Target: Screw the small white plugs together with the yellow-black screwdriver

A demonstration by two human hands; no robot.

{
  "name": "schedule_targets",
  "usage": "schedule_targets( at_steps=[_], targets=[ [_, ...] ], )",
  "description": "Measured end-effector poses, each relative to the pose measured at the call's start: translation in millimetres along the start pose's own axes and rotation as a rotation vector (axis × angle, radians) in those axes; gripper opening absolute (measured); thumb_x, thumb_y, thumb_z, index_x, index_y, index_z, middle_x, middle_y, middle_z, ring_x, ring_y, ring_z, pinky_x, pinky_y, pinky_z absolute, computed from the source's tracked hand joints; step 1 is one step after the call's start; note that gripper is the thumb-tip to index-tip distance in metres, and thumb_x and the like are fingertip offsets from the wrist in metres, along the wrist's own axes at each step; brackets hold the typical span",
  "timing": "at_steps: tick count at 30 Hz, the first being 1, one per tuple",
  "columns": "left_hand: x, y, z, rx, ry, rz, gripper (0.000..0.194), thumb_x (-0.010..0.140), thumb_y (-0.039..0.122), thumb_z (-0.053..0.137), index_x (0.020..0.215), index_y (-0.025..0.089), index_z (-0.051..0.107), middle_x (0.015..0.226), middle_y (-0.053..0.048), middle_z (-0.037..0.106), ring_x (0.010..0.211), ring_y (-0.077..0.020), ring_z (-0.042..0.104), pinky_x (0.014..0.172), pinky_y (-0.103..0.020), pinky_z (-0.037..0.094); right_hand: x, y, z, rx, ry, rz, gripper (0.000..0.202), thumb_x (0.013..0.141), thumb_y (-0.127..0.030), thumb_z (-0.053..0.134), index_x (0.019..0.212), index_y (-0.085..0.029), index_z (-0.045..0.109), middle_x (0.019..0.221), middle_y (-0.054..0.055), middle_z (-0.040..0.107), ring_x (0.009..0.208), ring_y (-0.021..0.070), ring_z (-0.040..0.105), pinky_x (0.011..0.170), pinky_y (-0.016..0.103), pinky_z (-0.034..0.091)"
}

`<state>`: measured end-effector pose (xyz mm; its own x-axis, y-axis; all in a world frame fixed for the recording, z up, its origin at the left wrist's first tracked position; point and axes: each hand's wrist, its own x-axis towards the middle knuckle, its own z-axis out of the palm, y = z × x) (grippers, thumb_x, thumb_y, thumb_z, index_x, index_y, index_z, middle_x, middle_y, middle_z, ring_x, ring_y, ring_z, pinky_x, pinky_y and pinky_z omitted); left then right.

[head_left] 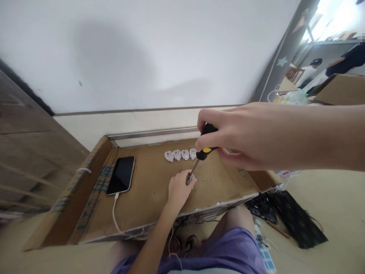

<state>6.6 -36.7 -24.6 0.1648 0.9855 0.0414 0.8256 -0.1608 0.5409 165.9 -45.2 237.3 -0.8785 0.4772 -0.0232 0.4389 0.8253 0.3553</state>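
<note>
My right hand [228, 137] is wrapped round the black and yellow handle of a screwdriver [207, 142]. Its shaft slants down to the left, and the tip meets a small part between the fingers of my left hand [180, 186]. That small part [192, 180] looks whitish and clear, with a dark piece beside my fingertips; its details are too small to tell. Just behind, several white plug pieces [177, 154] with metal pins pointing up stand in a row on the cardboard surface [151, 182].
A black phone [121, 175] with a white cable [114, 215] lies on the left. Cardboard walls [88, 171] edge the surface, and a white wall [128, 57] rises behind. Black mesh items [296, 217] and a power strip [265, 251] lie on the floor. People are at the upper right.
</note>
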Motion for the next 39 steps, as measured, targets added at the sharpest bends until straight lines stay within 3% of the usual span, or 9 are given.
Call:
schedule_targets(
  at_steps=[16,34,39],
  targets=[
    [1.2,-1.2,0.0,-0.019,0.003,-0.013,0.026,0.083,0.027,0.06,0.109,0.024,0.06,0.104,-0.002,0.068,0.098,-0.0212,0.061,0.083,-0.031,0.042,-1.4,-4.3,-1.4,0.042,-0.004,0.026,0.025,0.077,-0.029,0.06,0.101,-0.027,0.064,0.1,0.005,0.048,0.056,0.0081,0.039,0.049,0.027,0.027],
    [0.7,-0.7,-0.5,0.008,-0.011,-0.01,0.026,0.084,0.028,0.059,0.109,0.022,0.059,0.105,-0.003,0.067,0.097,-0.0209,0.06,0.082,-0.031,0.042,-0.9,-1.4,-0.1,0.003,0.02,0.003,0.026,0.078,-0.031,0.059,0.101,-0.021,0.064,0.1,0.007,0.048,0.056,0.0066,0.035,0.048,0.026,0.024],
    [1.3,0.0,-0.2,0.0,-0.011,-0.011,0.026,0.084,0.029,0.059,0.11,0.023,0.059,0.106,-0.002,0.067,0.098,-0.0211,0.06,0.082,-0.031,0.041,-0.6,-1.1,3.8,0.032,0.054,-0.038,0.022,0.077,-0.027,0.058,0.098,-0.02,0.064,0.098,0.006,0.047,0.062,0.0095,0.044,0.053,0.028,0.03]
  ],
)
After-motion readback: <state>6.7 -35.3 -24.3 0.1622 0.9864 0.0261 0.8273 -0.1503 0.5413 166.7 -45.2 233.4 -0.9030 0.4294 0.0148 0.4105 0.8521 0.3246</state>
